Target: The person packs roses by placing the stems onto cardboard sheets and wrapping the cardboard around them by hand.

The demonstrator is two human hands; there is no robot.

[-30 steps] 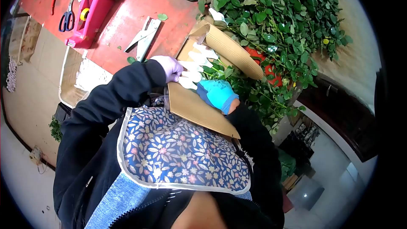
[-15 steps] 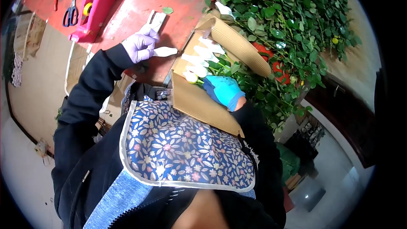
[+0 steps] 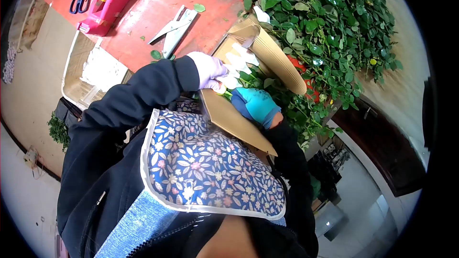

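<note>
My left hand (image 3: 209, 70), in a pale purple glove, is closed at the lower end of a row of rose buds in white net sleeves (image 3: 237, 62). White netting shows between its thumb and fingers, and a pale bare rose bud (image 3: 221, 89) sits at the thumb. My right hand (image 3: 256, 104), in a blue glove, is wrapped round the green stems just behind these buds. The roses lie in a bent sheet of corrugated cardboard (image 3: 239, 126), whose two sides rise around them. My palm side and part of the stems are hidden.
Open scissors (image 3: 176, 31) lie on the red table (image 3: 138, 24). A pink tape dispenser (image 3: 110, 5) and dark-handled scissors (image 3: 81, 0) are at the far left. Leafy rose stems (image 3: 325, 33) with several sleeved buds fill the right. A pale basket (image 3: 71, 74) stands left, below the table.
My left hand has moved right from above the table, where it held a white net sleeve, to the rose buds. The white-handled scissors now show fully. My right hand stays on the stems.
</note>
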